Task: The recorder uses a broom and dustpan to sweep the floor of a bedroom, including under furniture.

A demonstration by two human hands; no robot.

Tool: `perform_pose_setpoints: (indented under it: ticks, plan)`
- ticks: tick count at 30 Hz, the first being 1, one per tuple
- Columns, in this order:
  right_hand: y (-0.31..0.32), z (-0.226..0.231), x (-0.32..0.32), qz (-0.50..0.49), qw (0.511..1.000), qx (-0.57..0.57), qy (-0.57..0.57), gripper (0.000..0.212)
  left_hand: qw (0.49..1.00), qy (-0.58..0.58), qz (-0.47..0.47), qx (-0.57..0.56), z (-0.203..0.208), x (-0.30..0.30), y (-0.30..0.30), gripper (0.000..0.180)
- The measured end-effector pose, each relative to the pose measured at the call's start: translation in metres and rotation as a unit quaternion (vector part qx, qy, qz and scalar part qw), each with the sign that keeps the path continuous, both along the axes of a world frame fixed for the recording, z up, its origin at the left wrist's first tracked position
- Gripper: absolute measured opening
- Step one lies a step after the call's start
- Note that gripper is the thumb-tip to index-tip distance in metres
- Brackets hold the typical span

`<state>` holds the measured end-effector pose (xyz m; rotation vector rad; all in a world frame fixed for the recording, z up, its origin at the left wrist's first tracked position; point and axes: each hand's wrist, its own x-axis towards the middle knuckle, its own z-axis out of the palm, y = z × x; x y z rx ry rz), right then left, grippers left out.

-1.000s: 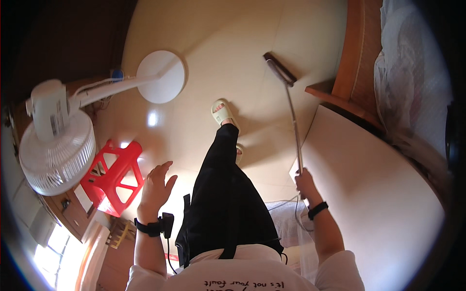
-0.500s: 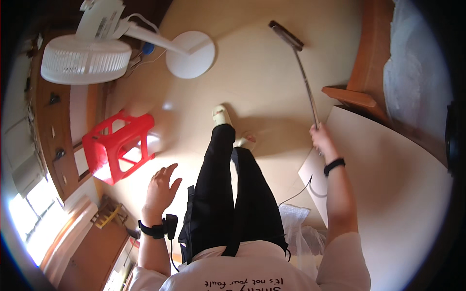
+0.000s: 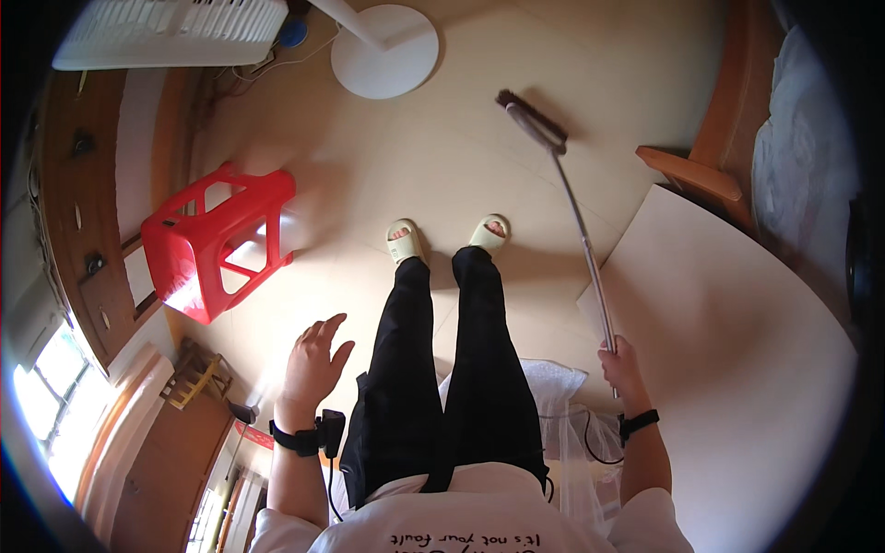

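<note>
My right hand (image 3: pixel 624 369) is closed round the metal handle of a broom (image 3: pixel 581 230). The handle slants forward and a little left to a dark-bristled head (image 3: pixel 533 122) at the floor, ahead of my right foot. My left hand (image 3: pixel 316 361) hangs free at my left side, fingers apart, holding nothing. A red plastic stool (image 3: pixel 217 241) stands ahead of that hand, the nearest thing to it. Both my feet, in pale slide sandals (image 3: pixel 404 241), rest side by side on the tan floor.
A white fan's round base (image 3: pixel 384 52) stands ahead to the left, with a cable on the floor. A wooden drawer unit (image 3: pixel 88 212) lines the left. On the right are a large pale board (image 3: pixel 728 350) and wooden furniture (image 3: pixel 691 175). White plastic sheeting (image 3: pixel 553 382) lies behind my legs.
My right hand has drawn back toward my body with the broom, and its head has come nearer. My right foot has come forward beside the left. My left hand stays open.
</note>
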<state>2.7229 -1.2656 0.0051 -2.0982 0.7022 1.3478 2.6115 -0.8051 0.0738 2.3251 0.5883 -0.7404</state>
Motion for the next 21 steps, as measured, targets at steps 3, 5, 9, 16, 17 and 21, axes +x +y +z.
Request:
perform_pose_setpoints:
  ticks: [3,5,9,16,17,21]
  plan:
    - [-0.002,-0.033,0.021,0.200,0.950,0.003,-0.240,0.011,1.000,0.017,-0.002,0.019,0.005,-0.009,0.005,0.032]
    - [0.052,-0.059,0.063,0.099,0.967,0.018,-0.233,0.011,1.000,0.016,0.007,0.023,0.010,-0.014,0.010,0.033]
    - [0.134,-0.106,0.185,0.288,0.928,-0.104,-0.214,0.027,1.000,0.011,0.013,0.021,0.006,-0.014,0.005,0.033]
    - [0.178,-0.095,0.106,0.365,0.907,-0.115,-0.176,0.030,0.999,0.027,0.022,0.039,0.011,-0.040,0.019,0.034]
    - [0.163,-0.087,0.075,0.393,0.895,-0.124,-0.172,0.029,0.999,0.033,0.010,0.040,0.011,-0.042,0.021,0.034]
    - [0.095,-0.051,-0.019,0.393,0.905,-0.142,-0.083,0.024,1.000,0.022,-0.006,0.002,-0.001,-0.032,0.020,0.034]
